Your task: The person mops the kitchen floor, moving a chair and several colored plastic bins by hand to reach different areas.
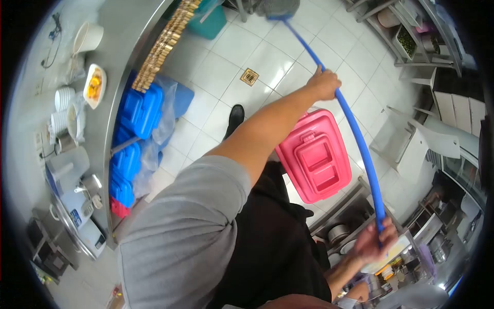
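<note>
Both hands hold a long mop with a blue handle [360, 139], which runs on a slant across the view. Its blurred grey head [279, 7] lies on the tiles at the top edge, partly cut off. My left hand [325, 85] is closed round the handle partway along, arm stretched out. Near the handle's near end my right hand [376, 241] is closed on it, slightly smeared by motion. Below my left forearm is a pink lidded bin [320, 157], close to my legs.
A steel counter [116, 98] on the left bears bowls, a food dish [95, 86] and a scale [80, 211]. Blue lidded bins [146, 110] stand beneath it. A floor drain [249, 77] is ahead. A white chair [419, 147] and racks [411, 36] stand on the right.
</note>
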Available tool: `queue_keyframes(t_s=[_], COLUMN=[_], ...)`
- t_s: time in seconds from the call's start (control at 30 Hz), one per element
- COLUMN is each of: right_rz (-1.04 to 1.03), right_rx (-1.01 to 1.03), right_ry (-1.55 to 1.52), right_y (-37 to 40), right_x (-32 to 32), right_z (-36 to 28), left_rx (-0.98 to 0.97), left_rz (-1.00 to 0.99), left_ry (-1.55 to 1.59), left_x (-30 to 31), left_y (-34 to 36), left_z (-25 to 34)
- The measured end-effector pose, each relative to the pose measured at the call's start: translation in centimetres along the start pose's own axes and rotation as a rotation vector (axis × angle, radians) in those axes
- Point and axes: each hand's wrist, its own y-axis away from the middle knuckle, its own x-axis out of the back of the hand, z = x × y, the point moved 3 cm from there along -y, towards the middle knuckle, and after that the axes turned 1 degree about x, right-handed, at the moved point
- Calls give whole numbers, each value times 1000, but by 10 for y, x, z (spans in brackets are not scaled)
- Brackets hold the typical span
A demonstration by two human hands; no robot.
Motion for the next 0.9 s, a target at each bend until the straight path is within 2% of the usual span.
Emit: queue_keyframes(t_s=[0.07, 0.13, 0.17, 0.3, 0.33, 0.4, 0.5, 0.57, 0.6, 0.67, 0.7, 0.73, 0.77, 0.8, 0.83, 0.87, 0.9], right_rz=[-60, -132, -168, -352, -222, -262, -191, -200, -216, -200, -211, -195, -311, -346, -419, -496, -493], right_rx=[-29, -32, -12, -91, 68, 29, 31, -44, -43, -119, -178, -298, -265, -385, -369, -351, -390], right_ry=[59, 95, 89, -73, 34, -28, -5, -11, -43, -67, -127, -132, -129, -90, -111, -132, -135], right_y=[2, -3, -8, -32, -40, -54, -70, -75, -76, -68, -56, -37, -20, 2, 28, 49, 67], right_x=[15, 11, 11, -7, 9, 4, -38, -90, -113, -149, -166, -179, -192, -219, -235, -243, -243], right_z=[-64, -119, -138, -167, -164, -141, -79, -25, 8, 75, 111, 140, 172, 187, 199, 208, 199], left_rx=[13, -95, -86, -158, -128, -60, 28, -11, 36, 198, 202, 344, 505, 608, 608, 895, 885], left_rz=[-127, -66, -43, -127, -99, -41, 202, 151, 169, 261, 301, 154, 87, 87, 20, -103, -70], left_ry=[-41, 48, 143, 249, 254, 267, 269, 256, 244, 135, 96, -45, -132, -139, -281, -144, -167], left_x=[11, 13, 20, 12, 11, 12, 33, 62, 45, 62, 87, 92, 97, 80, 93, 114, 110], left_y=[30, 64, 82, 131, 138, 152, 175, 194, 203, 230, 247, 266, 291, 325, 351, 366, 368], left_z=[32, 59, 70, 71, 58, 32, -38, -102, -151, -227, -253, -295, -329, -378, -393, -380, -375])
